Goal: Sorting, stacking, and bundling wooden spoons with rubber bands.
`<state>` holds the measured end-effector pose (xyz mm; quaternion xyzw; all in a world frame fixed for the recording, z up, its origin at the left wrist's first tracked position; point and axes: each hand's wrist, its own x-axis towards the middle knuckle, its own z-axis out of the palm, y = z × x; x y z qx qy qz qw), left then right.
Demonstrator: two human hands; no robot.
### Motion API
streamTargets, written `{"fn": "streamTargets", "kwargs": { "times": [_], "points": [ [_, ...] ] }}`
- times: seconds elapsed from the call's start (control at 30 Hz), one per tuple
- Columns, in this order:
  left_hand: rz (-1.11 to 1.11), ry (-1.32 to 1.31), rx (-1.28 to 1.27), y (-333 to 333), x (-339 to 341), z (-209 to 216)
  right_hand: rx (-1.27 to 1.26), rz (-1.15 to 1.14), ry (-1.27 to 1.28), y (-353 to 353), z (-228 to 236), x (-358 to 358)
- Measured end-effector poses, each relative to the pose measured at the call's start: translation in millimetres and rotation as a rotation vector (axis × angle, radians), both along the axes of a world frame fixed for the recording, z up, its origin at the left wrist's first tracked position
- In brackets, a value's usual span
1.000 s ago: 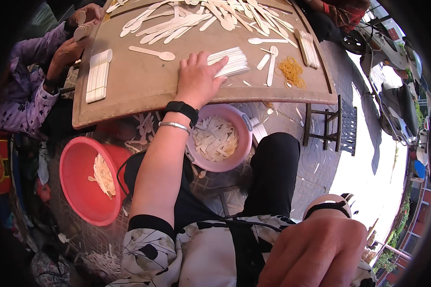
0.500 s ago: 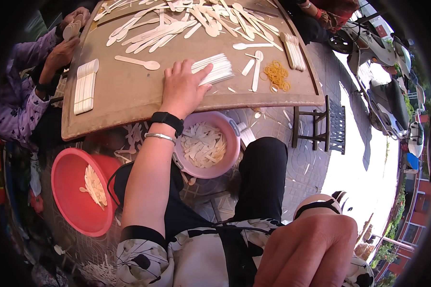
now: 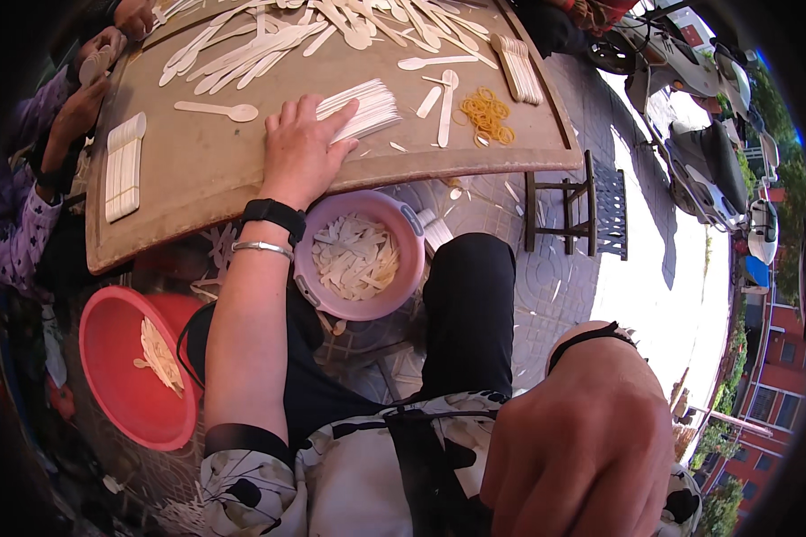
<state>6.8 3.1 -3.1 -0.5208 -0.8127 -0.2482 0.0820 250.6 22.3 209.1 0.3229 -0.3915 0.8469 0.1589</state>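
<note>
My left hand (image 3: pixel 303 148) lies at the near side of the table around the left end of a stack of pale wooden spoons (image 3: pixel 367 109). Its thumb and forefinger grip the stack, and the spoon ends under the palm are hidden. Close to the camera, at the lower right, is my right hand (image 3: pixel 591 438), seen from the back. Its fingers are curled down, and anything inside them is hidden. Right of the stack lie a loose wooden spoon (image 3: pixel 447 109), a short flat piece (image 3: pixel 429 102) and a pile of yellow rubber bands (image 3: pixel 486 116).
Loose wooden spoons (image 3: pixel 269 49) heap across the far table (image 3: pixel 215 166). Spoon bundles lie left (image 3: pixel 124 168) and right (image 3: pixel 517 72). Below stand a pink basin (image 3: pixel 409 268) and a red basin (image 3: pixel 121 394) with wooden pieces. Another person's hands (image 3: pixel 85 89) hold spoons at left. A stool (image 3: pixel 560 210) stands right.
The view has shifted, so the table and basins appear farther left. My left hand stays at the stack. My right hand appears slightly larger and stays curled.
</note>
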Motion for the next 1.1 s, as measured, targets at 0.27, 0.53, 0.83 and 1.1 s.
{"fn": "streamTargets", "kwargs": {
  "times": [0.27,0.53,0.83,1.1],
  "points": [
    [-0.008,-0.013,-0.025,2,-5,0,0.515,-0.131,-0.097,21,21,-12],
    [-0.049,-0.005,0.021,-5,-1,13,1.083,-0.592,-0.908,127,-31,-49],
    [-0.202,0.040,0.115,-7,32,62,1.085,-0.418,-0.919,250,-121,-113],
    [-0.170,0.087,0.191,-17,25,69,1.188,-0.007,-1.182,236,-93,-128]
  ]
}}
